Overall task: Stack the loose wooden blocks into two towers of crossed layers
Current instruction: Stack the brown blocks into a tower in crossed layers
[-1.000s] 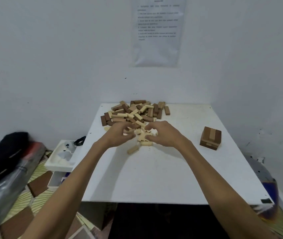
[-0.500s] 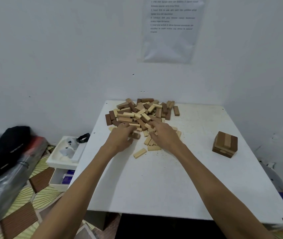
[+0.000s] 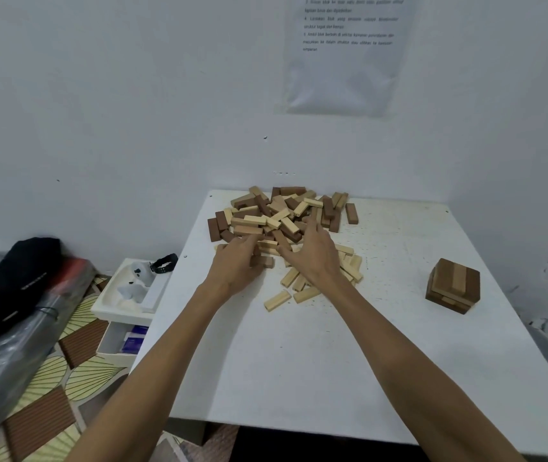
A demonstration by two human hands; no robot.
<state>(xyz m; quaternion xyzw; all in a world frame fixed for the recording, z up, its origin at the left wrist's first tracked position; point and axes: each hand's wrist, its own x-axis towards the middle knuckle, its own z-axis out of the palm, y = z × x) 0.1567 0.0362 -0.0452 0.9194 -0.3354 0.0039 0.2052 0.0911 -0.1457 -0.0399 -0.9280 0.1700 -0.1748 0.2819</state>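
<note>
Wooden blocks (image 3: 279,218), dark brown and pale mixed, lie in a loose heap at the far edge of the white desk (image 3: 299,361), upper centre of the frame, against the wall. A few pale strays (image 3: 349,265) spill out of the heap towards the lower right. One pale block (image 3: 277,300) sits alone just in front of them.

Both bare arms reach in from the bottom of the frame. The left grip (image 3: 235,265) is at the near left edge of the heap, back of the hand up and fingers bent down over a brown block (image 3: 267,261). I can see contact there. I cannot tell if it is pinching the block or only resting on it, since the fingertips are hidden.

The right grip (image 3: 312,255) is just beside the left one, fingers spread wide and fanned over the middle of the heap. The thumb is splayed out towards the left grip. The fingertips touch the top blocks and I see nothing held in it.

A short started tower (image 3: 452,285) stands well apart at the right side of the desk. It has crossed layers, with a top layer of brown, pale, brown.

A printed sheet (image 3: 349,55) hangs on the wall at upper right. At left, off the desk, is a white tray (image 3: 125,305) with a black wristband (image 3: 164,262) on its rim. A black cloth (image 3: 12,278) lies at far left.
</note>
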